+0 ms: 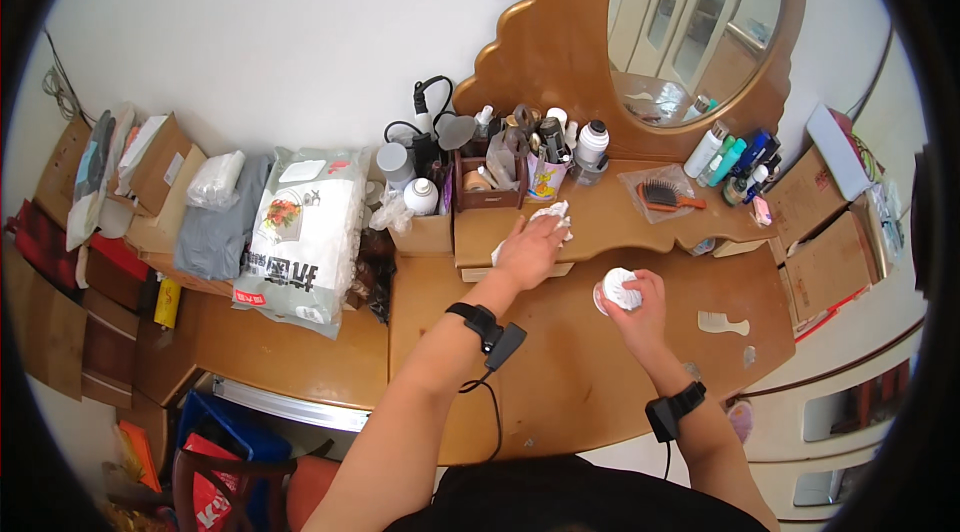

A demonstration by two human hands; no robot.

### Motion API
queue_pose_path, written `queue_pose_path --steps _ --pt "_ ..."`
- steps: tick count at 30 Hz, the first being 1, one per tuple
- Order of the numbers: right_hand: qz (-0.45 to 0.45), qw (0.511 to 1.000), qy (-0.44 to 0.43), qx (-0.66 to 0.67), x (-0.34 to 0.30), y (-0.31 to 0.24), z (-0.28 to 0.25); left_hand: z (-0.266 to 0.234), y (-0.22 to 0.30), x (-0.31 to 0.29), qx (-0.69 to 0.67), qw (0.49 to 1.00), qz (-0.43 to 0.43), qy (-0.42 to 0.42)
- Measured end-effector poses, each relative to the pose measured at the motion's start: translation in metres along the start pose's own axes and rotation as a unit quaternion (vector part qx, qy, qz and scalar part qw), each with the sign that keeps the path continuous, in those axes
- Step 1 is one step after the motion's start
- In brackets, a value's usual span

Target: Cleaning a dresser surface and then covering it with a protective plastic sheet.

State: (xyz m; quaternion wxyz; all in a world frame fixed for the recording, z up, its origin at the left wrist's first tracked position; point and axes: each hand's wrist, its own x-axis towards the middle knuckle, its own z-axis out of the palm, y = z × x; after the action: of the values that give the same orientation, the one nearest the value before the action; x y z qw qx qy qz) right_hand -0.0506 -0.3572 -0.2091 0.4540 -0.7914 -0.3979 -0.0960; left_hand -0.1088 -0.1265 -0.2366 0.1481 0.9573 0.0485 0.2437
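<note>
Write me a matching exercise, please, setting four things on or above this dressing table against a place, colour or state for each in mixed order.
Things:
1. White tissue or cloth
2. White round container
3. Hairbrush
4. Comb

Descriptions:
A. Held in the right hand
B. Cream, lying on the lower tabletop
C. Under the left hand
D. Black and orange-brown

Pairs: 1-C, 2-A, 3-D, 4-B

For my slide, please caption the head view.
Left hand on white cloth, right hand holding white container, at a dresser.
</note>
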Motion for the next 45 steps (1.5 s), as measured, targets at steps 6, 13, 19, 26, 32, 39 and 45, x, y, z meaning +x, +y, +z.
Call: queue_pose_path --steps 6,13,19,26,32,39,45 --pt "0.045 0.998 -0.017 0.051 -0.010 0.027 -0.019 -0.041 -0.036 -0.023 0.097 0.994 -0.052 -0.023" --pt "0.027 0.992 -0.046 0.112 -0.013 0.041 -0.017 -0.032 -0.027 -0.029 0.183 0.955 -0.225 0.055" --pt "-0.076 0.985 -0.080 0.129 0.025 0.032 -0.001 -0.028 -0.017 -0.049 0.213 0.909 -0.356 0.031" --pt "-0.133 0.978 -0.121 0.102 0.099 0.030 0.060 -0.037 0.005 -0.103 0.120 0.946 -0.274 0.124" --pt "-0.109 0.982 -0.130 0.080 0.110 0.038 0.086 -0.013 0.007 -0.247 0.086 0.906 -0.401 0.104" --pt "-0.098 0.979 -0.166 0.074 0.108 0.022 0.078 0.008 0.010 -0.218 0.171 0.834 -0.524 -0.021" --pt "-0.116 0.984 -0.136 0.020 0.078 0.027 0.045 0.027 -0.064 -0.152 0.153 0.854 -0.494 -0.054"
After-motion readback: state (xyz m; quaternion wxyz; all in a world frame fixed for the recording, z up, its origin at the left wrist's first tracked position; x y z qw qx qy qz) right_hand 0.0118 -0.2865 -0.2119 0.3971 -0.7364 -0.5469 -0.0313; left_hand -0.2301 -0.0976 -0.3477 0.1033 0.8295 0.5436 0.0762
